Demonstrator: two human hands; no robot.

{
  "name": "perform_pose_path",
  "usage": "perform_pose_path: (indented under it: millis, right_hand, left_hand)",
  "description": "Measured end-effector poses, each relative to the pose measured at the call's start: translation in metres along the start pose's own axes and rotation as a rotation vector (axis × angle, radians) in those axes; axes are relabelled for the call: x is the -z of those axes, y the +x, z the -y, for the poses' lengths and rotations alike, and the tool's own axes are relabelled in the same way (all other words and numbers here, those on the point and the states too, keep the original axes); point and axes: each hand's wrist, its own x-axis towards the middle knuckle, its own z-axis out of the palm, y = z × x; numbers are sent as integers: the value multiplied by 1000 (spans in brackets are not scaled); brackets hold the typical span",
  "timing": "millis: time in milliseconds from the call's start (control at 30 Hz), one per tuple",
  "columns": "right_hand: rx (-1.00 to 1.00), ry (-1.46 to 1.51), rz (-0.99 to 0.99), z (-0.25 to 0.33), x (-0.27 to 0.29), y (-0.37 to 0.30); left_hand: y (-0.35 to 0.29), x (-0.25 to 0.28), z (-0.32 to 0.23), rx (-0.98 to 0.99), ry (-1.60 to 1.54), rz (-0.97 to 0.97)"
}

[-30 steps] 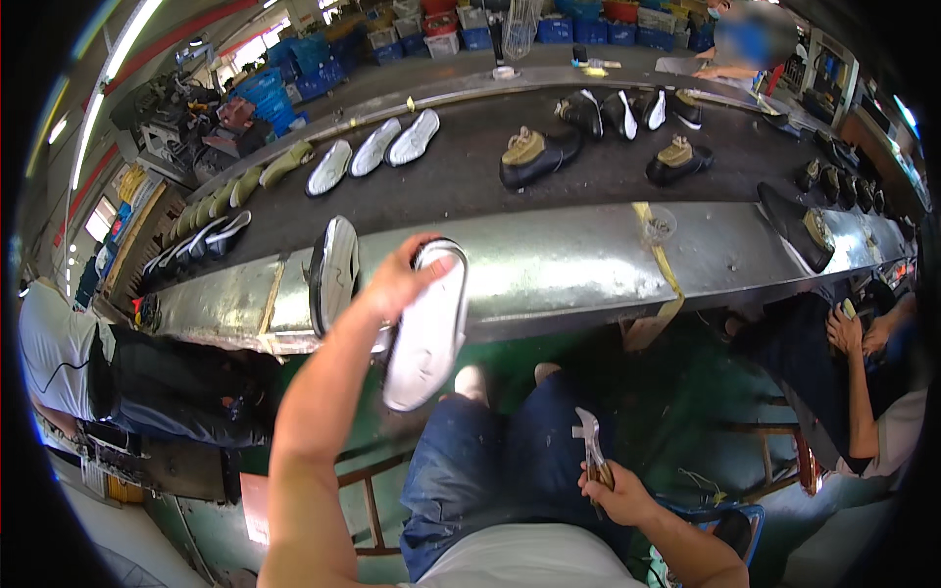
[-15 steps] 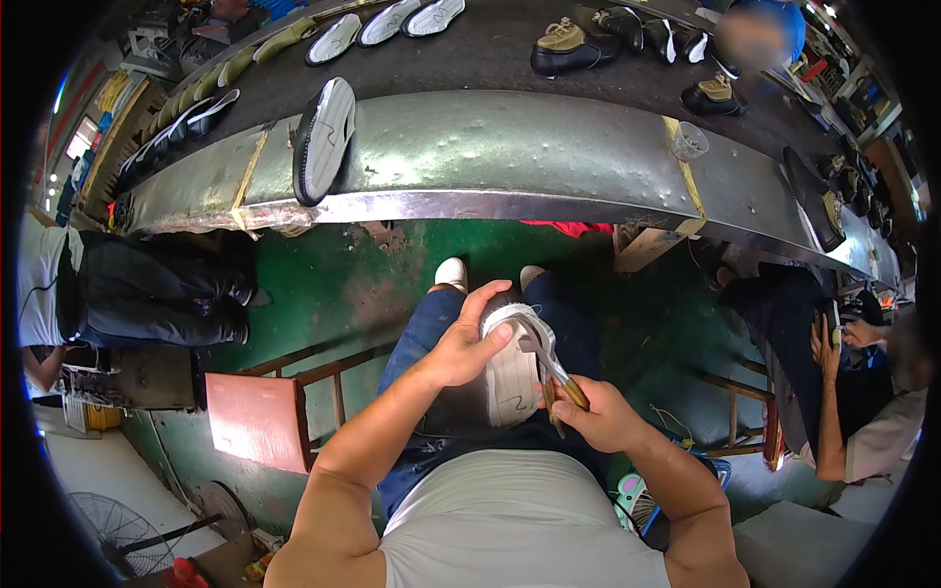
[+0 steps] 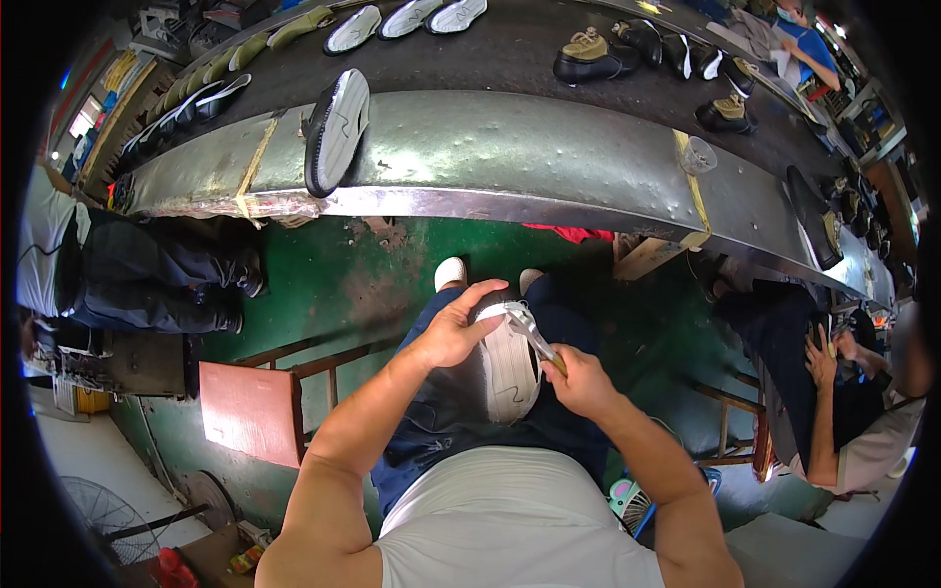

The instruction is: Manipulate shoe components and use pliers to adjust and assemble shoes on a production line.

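- Lowered to the lap [image 3: 417, 421] since a second ago: a white-soled shoe [image 3: 512, 377], sole up.
- Left hand [image 3: 453, 331], at the shoe's ten o'clock, grips its far end.
- Right hand [image 3: 585, 380], at three o'clock, clutches a metal tool [image 3: 535, 340], its head at twelve.

1 fisheye head view, facing down
Close above left hand [image 3: 453, 333] and right hand [image 3: 585, 384], counter [image 3: 490, 137] beyond them.

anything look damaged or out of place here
Yes: on the green floor, below the metal-edged bench, a brownish patch breaks up the green, so it looks stained or worn.
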Motion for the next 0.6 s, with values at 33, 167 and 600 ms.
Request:
perform_pose_path:
  millis: [33, 167, 600]
  right_hand:
    - [4, -1, 2, -7, -9, 1]
    - [106, -177, -85, -4, -13, -1]
    - [-297, 250, 343, 64, 63, -19]
  left_hand:
    - [1, 2, 2, -2, 0, -4]
    - [2, 10, -1, 69, -99, 44]
    - [12, -13, -7, 80, 7, -124]
